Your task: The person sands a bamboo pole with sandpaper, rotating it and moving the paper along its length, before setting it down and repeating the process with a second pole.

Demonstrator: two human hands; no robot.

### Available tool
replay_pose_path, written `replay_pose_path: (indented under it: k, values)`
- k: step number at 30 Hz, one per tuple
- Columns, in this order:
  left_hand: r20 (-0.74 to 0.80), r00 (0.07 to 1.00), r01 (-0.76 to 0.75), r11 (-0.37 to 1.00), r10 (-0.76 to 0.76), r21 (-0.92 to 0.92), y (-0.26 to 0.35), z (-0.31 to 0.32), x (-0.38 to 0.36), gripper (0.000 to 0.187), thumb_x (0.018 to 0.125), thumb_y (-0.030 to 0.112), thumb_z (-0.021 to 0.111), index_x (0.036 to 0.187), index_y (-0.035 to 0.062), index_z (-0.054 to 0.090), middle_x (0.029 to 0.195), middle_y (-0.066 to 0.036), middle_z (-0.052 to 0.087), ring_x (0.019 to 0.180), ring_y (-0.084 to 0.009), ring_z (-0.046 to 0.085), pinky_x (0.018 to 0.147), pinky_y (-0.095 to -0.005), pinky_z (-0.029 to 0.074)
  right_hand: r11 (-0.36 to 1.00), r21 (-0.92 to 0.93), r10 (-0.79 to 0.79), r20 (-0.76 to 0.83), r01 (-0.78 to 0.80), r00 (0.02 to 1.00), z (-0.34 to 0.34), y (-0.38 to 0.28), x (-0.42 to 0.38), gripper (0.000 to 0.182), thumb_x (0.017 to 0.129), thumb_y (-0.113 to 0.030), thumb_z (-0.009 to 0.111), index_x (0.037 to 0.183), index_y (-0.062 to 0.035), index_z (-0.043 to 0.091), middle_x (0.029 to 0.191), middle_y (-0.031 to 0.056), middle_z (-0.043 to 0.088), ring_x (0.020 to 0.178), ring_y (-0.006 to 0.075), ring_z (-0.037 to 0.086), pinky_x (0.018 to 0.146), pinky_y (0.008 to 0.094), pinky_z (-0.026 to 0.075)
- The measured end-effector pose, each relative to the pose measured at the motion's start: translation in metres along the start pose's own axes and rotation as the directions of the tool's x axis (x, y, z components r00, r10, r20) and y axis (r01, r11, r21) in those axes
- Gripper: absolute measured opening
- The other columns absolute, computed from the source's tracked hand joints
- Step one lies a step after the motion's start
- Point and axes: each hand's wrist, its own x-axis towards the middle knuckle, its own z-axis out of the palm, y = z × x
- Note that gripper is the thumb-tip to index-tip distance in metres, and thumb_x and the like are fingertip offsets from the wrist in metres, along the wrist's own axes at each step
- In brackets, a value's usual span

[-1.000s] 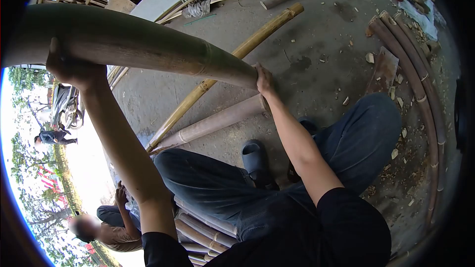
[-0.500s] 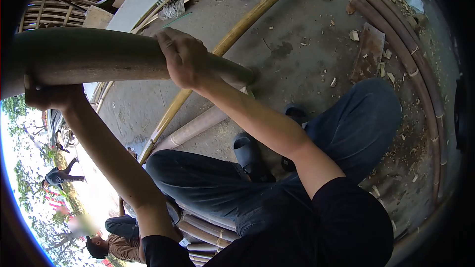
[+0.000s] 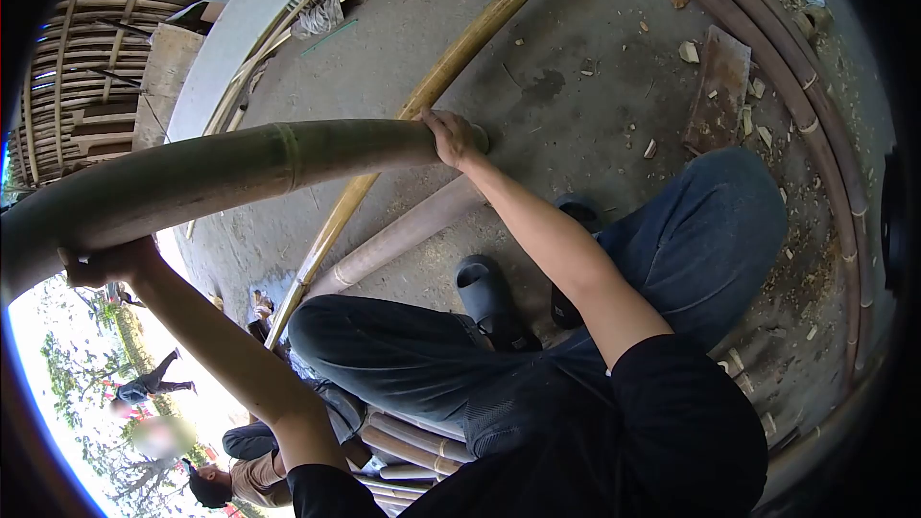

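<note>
A thick green bamboo pole (image 3: 355, 149) stretches across the upper left of the head view, a ringed node showing along its length. My right hand (image 3: 451, 140) is closed on it close to its far end, which points toward the floor. From below, my left hand (image 3: 110, 267) supports the nearer part of the pole, its thumb showing at the edge and its other fingers mostly hidden behind the bamboo. Below the held pole, a yellow bamboo pole (image 3: 460, 53) and a brownish bamboo pole (image 3: 408, 230) lie on the floor.
Long brown bamboo poles (image 3: 815, 129) lie along the right. Wood chips and a rusty plate (image 3: 720, 86) are on the concrete floor (image 3: 576, 125). More bamboo pieces (image 3: 408, 446) lie beside my legs. A slatted bamboo frame (image 3: 91, 58) stands upper left; other people (image 3: 254, 482) are lower left.
The green pole has shifted, its node now in view and its near end lower in the view. My right hand appears farther right, nearer the far end; my left hand appears lower.
</note>
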Motion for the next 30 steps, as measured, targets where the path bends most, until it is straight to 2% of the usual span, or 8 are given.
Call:
replay_pose_path:
  k: [2, 9, 11, 17, 21, 23, 27, 30]
  values:
    - [0.023, 1.0, 0.019, 0.999, -0.018, -0.036, -0.004, -0.03, 0.02, 0.085, 0.075, 0.051, 0.057, 0.141, -0.0033, 0.052, 0.138, -0.025, 0.056, 0.131, -0.0414, 0.054, 0.116, -0.0574, 0.04, 0.996, 0.034, 0.084, -0.066, -0.082, 0.994, -0.003, 0.037, 0.0, 0.056, 0.104, -0.048, 0.039, 0.101, -0.0068, 0.076, 0.099, 0.0217, 0.073, 0.1, 0.0427, 0.068, 0.091, 0.0466, 0.05]
    - [0.007, 1.0, 0.023, 1.0, -0.023, 0.004, -0.012, -0.04, 0.016, 0.091, 0.072, 0.053, 0.063, 0.143, -0.0031, 0.049, 0.14, -0.023, 0.055, 0.132, -0.0385, 0.054, 0.116, -0.0549, 0.041, 0.999, -0.021, 0.035, -0.061, -0.036, 0.997, -0.004, 0.113, 0.002, 0.047, 0.102, -0.041, 0.043, 0.1, -0.0076, 0.076, 0.109, 0.0195, 0.072, 0.108, 0.0391, 0.065, 0.095, 0.0445, 0.049]
    - [0.061, 0.996, 0.067, 0.997, -0.065, -0.024, -0.015, -0.056, 0.028, 0.092, 0.073, 0.053, 0.064, 0.143, -0.0032, 0.049, 0.139, -0.023, 0.055, 0.132, -0.0384, 0.054, 0.116, -0.055, 0.04, 0.986, -0.129, -0.121, -0.086, 0.11, 0.989, -0.004, 0.12, 0.003, 0.042, 0.1, -0.038, 0.045, 0.101, -0.0084, 0.075, 0.111, 0.0185, 0.072, 0.108, 0.0395, 0.065, 0.095, 0.0443, 0.05]
    - [0.134, 0.987, 0.084, 0.996, -0.084, 0.005, -0.019, -0.079, 0.028, 0.091, 0.077, 0.056, 0.063, 0.143, -0.004, 0.048, 0.138, -0.023, 0.057, 0.131, -0.0392, 0.055, 0.115, -0.0554, 0.041, 0.937, -0.288, -0.217, -0.045, 0.195, 0.975, -0.007, 0.141, 0.005, 0.039, 0.098, -0.037, 0.046, 0.105, -0.0103, 0.073, 0.115, 0.0184, 0.07, 0.109, 0.04, 0.064, 0.095, 0.0451, 0.051]
    - [0.189, 0.979, 0.078, 0.997, -0.078, 0.008, -0.018, -0.096, 0.025, 0.084, 0.084, 0.057, 0.065, 0.141, -0.0031, 0.05, 0.135, -0.023, 0.06, 0.128, -0.0395, 0.058, 0.115, -0.055, 0.042, 0.957, -0.268, -0.133, -0.07, 0.11, 0.989, -0.008, 0.122, 0.006, 0.044, 0.1, -0.041, 0.044, 0.101, -0.0119, 0.077, 0.11, 0.0183, 0.072, 0.107, 0.04, 0.064, 0.095, 0.0459, 0.05]
    - [0.222, 0.964, 0.166, 0.984, -0.148, -0.065, -0.017, -0.098, 0.023, 0.081, 0.084, 0.056, 0.065, 0.141, -0.0011, 0.051, 0.132, -0.021, 0.061, 0.126, -0.0385, 0.059, 0.114, -0.0552, 0.042, 0.976, -0.132, 0.155, -0.124, -0.172, 0.98, -0.006, 0.109, 0.007, 0.052, 0.103, -0.047, 0.04, 0.097, -0.0139, 0.08, 0.107, 0.0171, 0.074, 0.103, 0.0385, 0.068, 0.093, 0.0434, 0.051]
    - [0.213, 0.973, 0.099, 0.995, -0.091, -0.031, -0.014, -0.095, 0.014, 0.083, 0.081, 0.058, 0.064, 0.141, 0.001, 0.051, 0.133, -0.018, 0.06, 0.125, -0.0374, 0.059, 0.11, -0.0584, 0.045, 0.964, -0.133, 0.207, -0.157, -0.228, 0.966, 0.004, 0.079, 0.005, 0.058, 0.102, -0.054, 0.04, 0.095, -0.0135, 0.081, 0.102, 0.0168, 0.075, 0.101, 0.0395, 0.069, 0.092, 0.0435, 0.051]
    - [0.259, 0.962, 0.103, 0.994, -0.089, -0.043, -0.009, -0.092, 0.01, 0.082, 0.081, 0.058, 0.063, 0.139, 0.0006, 0.053, 0.132, -0.019, 0.061, 0.123, -0.0368, 0.06, 0.109, -0.0561, 0.046, 0.992, -0.098, 0.086, 0.021, -0.084, 0.996, 0.016, 0.008, 0.005, 0.06, 0.102, -0.054, 0.038, 0.096, -0.0126, 0.08, 0.099, 0.02, 0.075, 0.099, 0.0394, 0.07, 0.089, 0.0476, 0.052]
